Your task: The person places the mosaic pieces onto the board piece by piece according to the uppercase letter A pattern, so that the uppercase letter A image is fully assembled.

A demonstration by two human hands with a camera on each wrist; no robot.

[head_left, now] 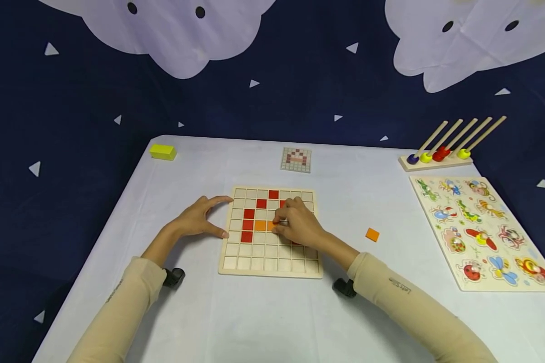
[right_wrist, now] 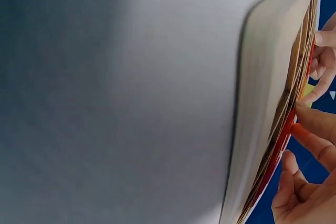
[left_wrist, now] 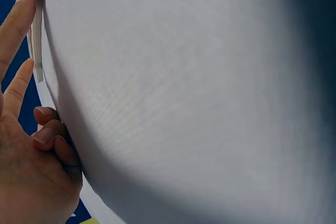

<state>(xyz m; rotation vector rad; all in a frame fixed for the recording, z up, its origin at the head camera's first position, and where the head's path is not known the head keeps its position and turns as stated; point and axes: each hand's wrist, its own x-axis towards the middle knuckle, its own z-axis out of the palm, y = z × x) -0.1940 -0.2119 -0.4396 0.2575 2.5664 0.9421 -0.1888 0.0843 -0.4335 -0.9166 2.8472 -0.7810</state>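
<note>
A wooden grid board [head_left: 250,263] lies flat on the table, holding several red tiles [head_left: 247,236] and an orange tile [head_left: 261,225]. My left hand [head_left: 197,217] spreads thumb and index finger against the board's left edge, the other fingers curled under in the left wrist view. Over the board's middle, my right hand [head_left: 302,224] pinches a second orange tile [head_left: 270,226] with thumb and index finger, at the cell beside the first. That hand covers part of the grid. Another orange tile [head_left: 372,234] lies on the table to the right.
Behind the board lies a small pattern card [head_left: 296,160]. A yellow block [head_left: 162,152] sits at the far left corner. On the right are a peg stand [head_left: 436,162] with coloured beads and an insect puzzle board [head_left: 486,232]. A dark starry cloth [head_left: 300,101] hangs behind the table.
</note>
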